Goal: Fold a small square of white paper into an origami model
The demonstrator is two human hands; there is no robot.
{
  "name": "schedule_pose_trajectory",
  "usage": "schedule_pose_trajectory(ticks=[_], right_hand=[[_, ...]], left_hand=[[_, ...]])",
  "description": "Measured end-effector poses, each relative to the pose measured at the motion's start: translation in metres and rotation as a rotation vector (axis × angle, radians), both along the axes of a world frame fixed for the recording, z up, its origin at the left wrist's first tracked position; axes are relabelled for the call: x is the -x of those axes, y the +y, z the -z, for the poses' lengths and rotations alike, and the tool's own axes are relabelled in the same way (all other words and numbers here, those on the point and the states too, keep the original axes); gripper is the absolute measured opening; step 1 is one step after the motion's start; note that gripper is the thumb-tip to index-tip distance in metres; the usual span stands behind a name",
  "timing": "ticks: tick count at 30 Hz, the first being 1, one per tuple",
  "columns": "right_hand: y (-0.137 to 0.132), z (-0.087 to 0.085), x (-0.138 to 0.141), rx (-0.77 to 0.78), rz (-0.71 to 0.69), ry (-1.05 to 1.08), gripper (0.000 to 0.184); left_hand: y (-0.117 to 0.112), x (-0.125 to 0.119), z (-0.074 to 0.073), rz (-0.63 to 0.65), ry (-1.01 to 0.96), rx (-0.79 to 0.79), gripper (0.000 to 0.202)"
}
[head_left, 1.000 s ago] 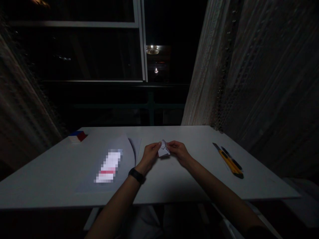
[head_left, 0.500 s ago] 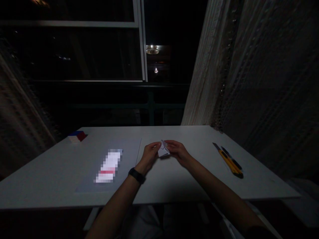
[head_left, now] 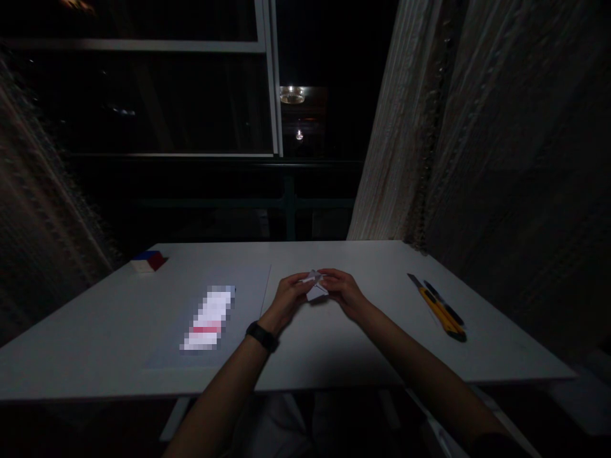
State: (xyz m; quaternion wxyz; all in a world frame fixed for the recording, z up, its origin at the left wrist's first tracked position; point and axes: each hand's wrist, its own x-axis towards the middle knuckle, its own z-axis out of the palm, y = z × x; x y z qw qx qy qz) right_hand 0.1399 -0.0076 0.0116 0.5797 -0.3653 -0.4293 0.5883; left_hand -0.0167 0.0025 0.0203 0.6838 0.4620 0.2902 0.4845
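A small piece of folded white paper (head_left: 317, 292) is held between my two hands, above the middle of the white table (head_left: 329, 356). My left hand (head_left: 289, 295) grips its left side, thumb across the near face. From the other side my right hand (head_left: 344, 291) pinches it, with the thumb near the centre folds. Fingers behind the paper are partly hidden. The exact folded shape is too dim and small to make out. A dark watch (head_left: 262, 335) is on my left wrist.
On the left, a lit phone (head_left: 208, 319) with a blurred screen rests on a large pale sheet (head_left: 255, 286). A cube puzzle (head_left: 147, 261) sits at the far left. A yellow box cutter (head_left: 442, 313) and a dark pen (head_left: 443, 302) lie at the right. Curtains (head_left: 382, 140) hang behind.
My left thumb has moved right, further over the paper. The paper has turned slightly and its folds look different. Both hands keep hold of it in nearly the same place.
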Motion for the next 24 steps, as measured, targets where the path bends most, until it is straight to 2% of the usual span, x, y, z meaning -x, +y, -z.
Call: schedule_pose_trajectory(ticks=[4, 9, 17, 24], right_hand=[[-0.0008, -0.002, 0.0003, 0.02, 0.031, -0.004, 0.031], [-0.0005, -0.0029, -0.0019, 0.012, -0.017, -0.027, 0.031], [-0.002, -0.0072, -0.0053, -0.004, -0.104, -0.018, 0.034], [-0.006, -0.0103, -0.0061, -0.035, -0.152, -0.041, 0.031]], left_hand=[[0.0012, 0.0007, 0.0008, 0.005, -0.009, 0.003, 0.037], [0.003, 0.0014, 0.0021, -0.029, -0.002, 0.043, 0.041], [0.002, 0.0059, 0.0017, 0.104, -0.087, 0.057, 0.035], [0.0003, 0.0086, 0.0011, 0.125, -0.109, 0.071, 0.024]])
